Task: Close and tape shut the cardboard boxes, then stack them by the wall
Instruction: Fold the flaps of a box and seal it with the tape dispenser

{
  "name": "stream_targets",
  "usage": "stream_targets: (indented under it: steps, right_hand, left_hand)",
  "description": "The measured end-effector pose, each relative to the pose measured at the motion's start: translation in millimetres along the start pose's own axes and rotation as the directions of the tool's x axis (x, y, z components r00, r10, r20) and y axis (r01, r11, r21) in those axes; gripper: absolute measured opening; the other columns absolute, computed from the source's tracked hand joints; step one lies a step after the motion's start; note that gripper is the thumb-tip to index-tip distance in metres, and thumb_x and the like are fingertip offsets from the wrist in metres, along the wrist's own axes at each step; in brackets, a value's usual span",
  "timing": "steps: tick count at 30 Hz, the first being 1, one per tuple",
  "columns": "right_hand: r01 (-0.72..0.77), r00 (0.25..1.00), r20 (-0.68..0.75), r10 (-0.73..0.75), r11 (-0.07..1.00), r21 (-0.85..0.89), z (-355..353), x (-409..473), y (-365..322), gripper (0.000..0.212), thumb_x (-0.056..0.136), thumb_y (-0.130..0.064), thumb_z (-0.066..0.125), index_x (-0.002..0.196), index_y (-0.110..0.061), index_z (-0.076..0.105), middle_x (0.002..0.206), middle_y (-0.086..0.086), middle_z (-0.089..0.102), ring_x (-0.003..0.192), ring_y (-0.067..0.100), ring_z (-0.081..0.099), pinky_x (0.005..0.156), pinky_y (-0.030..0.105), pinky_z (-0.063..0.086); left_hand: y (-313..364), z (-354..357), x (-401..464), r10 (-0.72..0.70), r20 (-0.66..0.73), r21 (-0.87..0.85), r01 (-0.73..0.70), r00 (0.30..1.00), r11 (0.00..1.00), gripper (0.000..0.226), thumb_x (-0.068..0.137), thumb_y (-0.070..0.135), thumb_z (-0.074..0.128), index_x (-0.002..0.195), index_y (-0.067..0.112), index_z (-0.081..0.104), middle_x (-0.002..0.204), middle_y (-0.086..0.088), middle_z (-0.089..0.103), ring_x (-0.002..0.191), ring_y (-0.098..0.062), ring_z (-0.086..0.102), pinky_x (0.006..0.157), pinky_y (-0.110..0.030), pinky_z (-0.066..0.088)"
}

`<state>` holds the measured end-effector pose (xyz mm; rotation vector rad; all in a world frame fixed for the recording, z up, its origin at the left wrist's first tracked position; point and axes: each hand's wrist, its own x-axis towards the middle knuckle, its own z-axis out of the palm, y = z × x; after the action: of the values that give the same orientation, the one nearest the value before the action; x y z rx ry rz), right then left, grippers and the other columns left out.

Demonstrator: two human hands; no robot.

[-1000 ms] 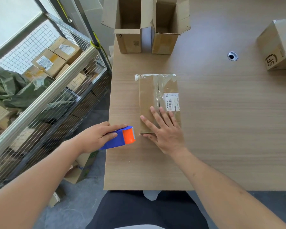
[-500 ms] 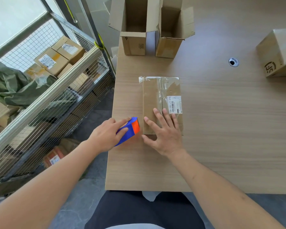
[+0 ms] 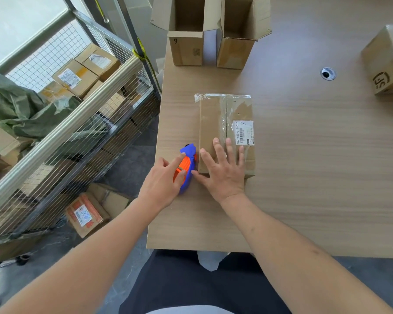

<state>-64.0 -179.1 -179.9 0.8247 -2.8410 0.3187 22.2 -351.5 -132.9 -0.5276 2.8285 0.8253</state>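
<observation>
While the left hand [image 3: 166, 177] holds the tape dispenser [image 3: 186, 165] with curled fingers just beside the closed box [image 3: 225, 123] on the table [image 3: 304, 177], the right hand [image 3: 225, 171] presses flat on it; the tape should probably start low on the near side.

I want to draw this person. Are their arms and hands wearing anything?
No. Both forearms are bare with no sleeves showing, and the left hand and right hand wear no gloves. No watch, bracelet or ring is visible. Dark clothing shows lower down.
</observation>
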Motion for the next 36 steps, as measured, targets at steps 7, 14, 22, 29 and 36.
stream_targets:
  steps: [7, 14, 22, 29, 36]
  right_hand:
    - [-0.031, 0.998, 0.063, 0.031, 1.000, -0.001, -19.9, -34.0, 24.4, 0.077, 0.069, -0.082, 0.067, 0.129, -0.035, 0.062, 0.150, 0.005, 0.052, 0.142, 0.039, 0.043, 0.115, 0.065, 0.028]
    - [0.021, 0.992, 0.122, -0.031, 0.996, 0.083, -32.3, -50.3, 51.5, 0.083, 0.066, -0.072, 0.077, 0.139, -0.043, 0.051, 0.156, -0.007, 0.046, 0.144, 0.031, 0.042, 0.118, 0.054, 0.027]
    - [0.041, 0.893, 0.398, -0.212, 0.917, 0.396, -61.7, -42.5, 91.2, 0.094, 0.084, -0.045, 0.080, 0.161, -0.034, 0.027, 0.170, -0.012, 0.013, 0.157, 0.014, 0.009, 0.127, 0.036, 0.006]
    - [0.167, 0.978, 0.076, -0.193, 0.950, 0.263, -82.5, -62.4, 147.7, 0.040, 0.061, -0.025, 0.096, 0.097, -0.028, 0.079, 0.100, -0.002, 0.062, 0.090, 0.024, 0.056, 0.072, 0.039, 0.055]
    - [0.114, 0.985, 0.077, -0.151, 0.926, 0.359, -65.3, -82.0, 151.2, 0.040, 0.077, -0.006, 0.085, 0.112, -0.022, 0.073, 0.095, 0.002, 0.054, 0.077, 0.022, 0.052, 0.058, 0.039, 0.055]
  left_hand:
    - [17.4, 2.4, -10.3, 0.298, -0.123, 0.004, -0.300, 0.947, 0.954, 0.032, 0.092, 0.016, 0.071, 0.124, 0.018, 0.071, 0.112, -0.006, 0.056, 0.089, -0.023, 0.059, 0.068, -0.031, 0.046]
    - [41.5, 22.9, -17.9, 0.468, -0.112, -0.023, -0.473, 0.877, 0.881, 0.016, 0.093, 0.014, 0.070, 0.107, 0.016, 0.076, 0.116, -0.004, 0.060, 0.093, -0.025, 0.063, 0.068, -0.042, 0.055]
    - [67.7, 48.3, -22.1, 0.512, -0.075, -0.002, -0.514, 0.856, 0.858, 0.020, 0.075, 0.001, 0.086, 0.089, 0.009, 0.076, 0.136, -0.010, 0.064, 0.128, -0.032, 0.061, 0.086, -0.038, 0.060]
    - [68.1, 53.4, -11.5, 0.534, 0.009, 0.049, -0.533, 0.846, 0.844, 0.037, 0.062, -0.010, 0.086, 0.086, 0.009, 0.066, 0.134, -0.009, 0.066, 0.129, -0.031, 0.060, 0.091, -0.046, 0.059]
    - [73.1, 59.6, -15.8, 0.486, 0.003, 0.020, -0.486, 0.874, 0.874, 0.035, 0.066, -0.017, 0.076, 0.086, 0.008, 0.060, 0.139, -0.008, 0.063, 0.135, -0.031, 0.053, 0.087, -0.031, 0.052]
